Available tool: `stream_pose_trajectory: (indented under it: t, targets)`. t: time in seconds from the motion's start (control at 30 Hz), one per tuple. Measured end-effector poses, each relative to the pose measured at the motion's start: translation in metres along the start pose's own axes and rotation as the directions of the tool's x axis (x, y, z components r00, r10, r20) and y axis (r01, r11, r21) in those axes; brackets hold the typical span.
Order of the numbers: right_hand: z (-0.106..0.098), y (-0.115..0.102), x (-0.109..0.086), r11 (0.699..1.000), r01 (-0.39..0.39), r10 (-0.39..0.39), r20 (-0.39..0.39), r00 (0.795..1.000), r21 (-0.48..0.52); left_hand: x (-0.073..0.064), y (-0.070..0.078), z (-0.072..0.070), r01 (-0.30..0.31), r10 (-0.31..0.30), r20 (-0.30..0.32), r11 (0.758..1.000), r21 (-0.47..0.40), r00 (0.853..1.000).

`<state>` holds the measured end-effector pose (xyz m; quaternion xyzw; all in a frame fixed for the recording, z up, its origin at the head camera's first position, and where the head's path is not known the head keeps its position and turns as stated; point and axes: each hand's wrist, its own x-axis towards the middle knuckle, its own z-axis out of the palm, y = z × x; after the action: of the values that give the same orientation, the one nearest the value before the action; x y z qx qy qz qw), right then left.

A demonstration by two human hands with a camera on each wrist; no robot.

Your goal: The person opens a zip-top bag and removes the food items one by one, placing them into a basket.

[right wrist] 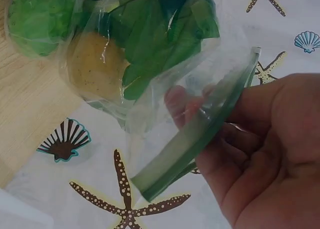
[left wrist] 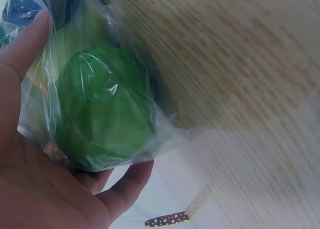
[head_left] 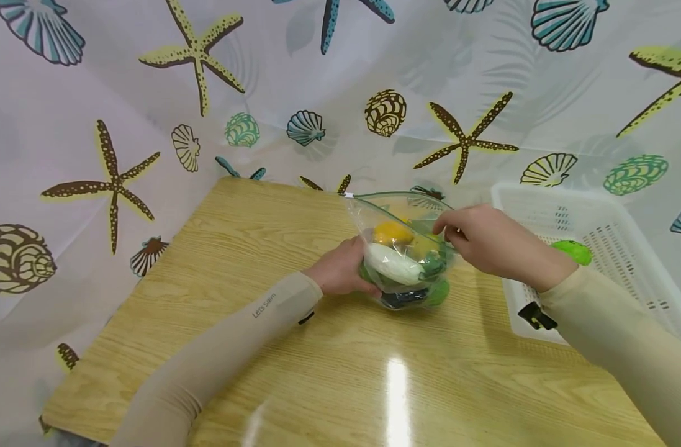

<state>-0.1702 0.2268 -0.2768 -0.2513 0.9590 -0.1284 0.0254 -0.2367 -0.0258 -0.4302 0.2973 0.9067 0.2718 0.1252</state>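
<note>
A clear zip bag with a green seal strip stands on the table, its mouth spread apart. Packed inside are a white oblong vegetable, a yellow-orange piece, a round green piece, a speckled tan round piece, green leaves and a dark piece at the bottom. My left hand grips the bag's left side, fingers curled round the green piece through the plastic. At the upper right, my right hand pinches the bag's green rim. A white slider sits at the rim's left end.
To the right stands a white plastic basket with a bright green piece in it, partly behind my right forearm. A wood-grain table lies beneath. Behind hangs a white curtain printed with starfish and shells.
</note>
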Motion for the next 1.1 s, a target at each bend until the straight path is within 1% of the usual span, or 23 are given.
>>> stream_pose_trajectory:
  t: [0.17,0.37,0.47,0.57,0.63,0.8,0.9,1.03,1.1]
  targets:
    - [0.005,-0.003,0.007,1.000,0.005,-0.004,0.087,0.996,-0.006,0.000,0.000,0.000,-0.001,0.001,0.003,1.000,0.009,1.000]
    - [0.007,-0.009,0.016,0.999,0.012,-0.007,0.142,0.990,-0.040,-0.001,0.000,0.000,-0.010,0.010,-0.002,1.000,0.018,1.000]
    - [0.009,-0.010,0.020,0.999,0.001,0.009,0.191,0.982,-0.053,-0.001,-0.001,0.000,-0.029,0.029,-0.006,1.000,0.012,1.000]
    - [0.011,-0.010,0.023,0.998,-0.016,0.032,0.245,0.969,-0.067,-0.001,-0.001,0.000,-0.040,0.040,-0.006,0.999,0.005,0.999]
    - [0.013,-0.010,0.024,0.996,-0.009,0.031,0.261,0.965,-0.085,-0.001,-0.001,0.000,-0.037,0.037,-0.004,0.999,0.002,0.999]
    - [0.016,-0.013,0.025,0.991,0.015,0.020,0.262,0.965,-0.131,-0.002,0.000,-0.001,-0.017,0.017,0.008,1.000,0.012,1.000]
    - [0.016,-0.015,0.026,0.990,0.027,0.012,0.270,0.963,-0.141,-0.002,0.000,-0.001,-0.007,0.007,0.011,1.000,0.020,1.000]
    - [0.019,-0.016,0.028,0.989,0.026,0.020,0.308,0.951,-0.145,-0.002,0.000,0.000,0.006,-0.007,0.014,0.999,0.035,1.000]
    - [0.021,-0.017,0.029,0.988,0.016,0.036,0.327,0.944,-0.155,-0.003,0.001,0.000,0.011,-0.011,0.014,0.999,0.043,1.000]
